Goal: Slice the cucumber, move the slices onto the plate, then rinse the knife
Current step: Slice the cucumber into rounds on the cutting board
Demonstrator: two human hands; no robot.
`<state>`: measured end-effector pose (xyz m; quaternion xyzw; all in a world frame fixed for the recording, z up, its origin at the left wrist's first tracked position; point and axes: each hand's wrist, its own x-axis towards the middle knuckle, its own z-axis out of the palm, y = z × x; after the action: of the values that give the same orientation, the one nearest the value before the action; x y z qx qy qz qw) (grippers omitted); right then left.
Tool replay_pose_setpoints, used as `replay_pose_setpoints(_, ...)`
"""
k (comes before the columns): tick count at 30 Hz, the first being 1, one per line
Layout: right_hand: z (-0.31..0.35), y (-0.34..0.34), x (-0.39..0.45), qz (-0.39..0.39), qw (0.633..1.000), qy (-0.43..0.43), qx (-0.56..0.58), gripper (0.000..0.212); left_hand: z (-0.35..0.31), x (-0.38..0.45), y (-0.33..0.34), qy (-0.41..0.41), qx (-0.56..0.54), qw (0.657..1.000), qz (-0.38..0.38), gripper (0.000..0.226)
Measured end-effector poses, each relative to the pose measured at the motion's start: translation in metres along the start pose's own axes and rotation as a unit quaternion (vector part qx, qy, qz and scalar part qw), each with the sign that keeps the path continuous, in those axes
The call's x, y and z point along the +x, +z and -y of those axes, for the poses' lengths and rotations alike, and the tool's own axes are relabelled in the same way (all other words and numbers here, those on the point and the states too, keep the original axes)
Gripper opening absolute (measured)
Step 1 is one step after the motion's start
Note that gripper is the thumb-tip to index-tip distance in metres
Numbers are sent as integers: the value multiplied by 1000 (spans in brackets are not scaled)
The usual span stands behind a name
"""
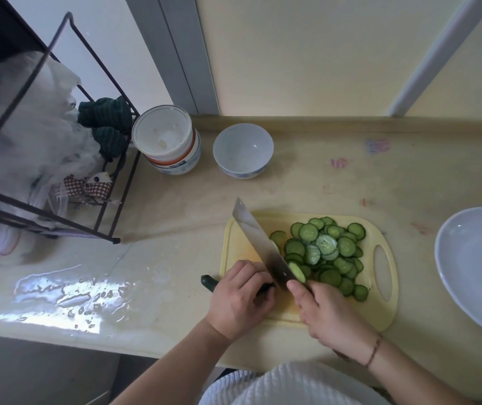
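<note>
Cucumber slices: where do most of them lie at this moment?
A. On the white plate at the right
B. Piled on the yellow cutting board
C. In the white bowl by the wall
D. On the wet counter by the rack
B: the cucumber slices sit heaped on the yellow cutting board, right of the knife; the plate holds none.

A pale yellow worktop (pixel 336 176) runs along a cream wall (pixel 307 54) crossed by grey frame strips (pixel 175 54). At the left stands a black wire rack (pixel 93 159). Daylight glares off a wet patch (pixel 67 293) near the worktop's front edge.
</note>
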<state>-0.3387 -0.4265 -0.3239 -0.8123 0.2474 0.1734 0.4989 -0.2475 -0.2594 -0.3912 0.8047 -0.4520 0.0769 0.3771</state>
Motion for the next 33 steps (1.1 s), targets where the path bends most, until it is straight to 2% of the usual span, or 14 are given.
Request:
replay_pose_setpoints(4, -4, -16, -1, 38, 997, 52, 50, 53, -2, 0, -1, 4, 11, 1000, -5, 11)
replay_pose_setpoints(8, 4, -25, -7, 57, 998, -14, 10, 63, -5, 2, -4, -11, -8, 1000, 7, 11)
replay_pose_setpoints(10, 8, -34, -14, 40, 998, -48, -27, 62, -8, 5, -5, -18, -13, 1000, 6, 11)
replay_pose_setpoints(13, 12, -53, -23, 11, 992, -80, -94, 50, -15, 7, -9, 3, 7, 1000, -19, 11)
replay_pose_setpoints(19, 7, -68, -24, -16, 953, -80, -290, 25, -58, 34, -13, 130, 25, 989, -62, 26)
replay_pose_setpoints(22, 6, -66, -24, -27, 940, -81, -332, 19, -68, 52, -7, 132, 47, 989, -47, 17)
replay_pose_setpoints(26, 2, -64, -24, -37, 937, -77, -340, 23, -59, 61, 2, 105, 45, 993, -6, 13)
replay_pose_setpoints(33, -3, -66, -26, -53, 930, -83, -355, 27, -41, 69, 5, 94, 9, 991, 94, 26)
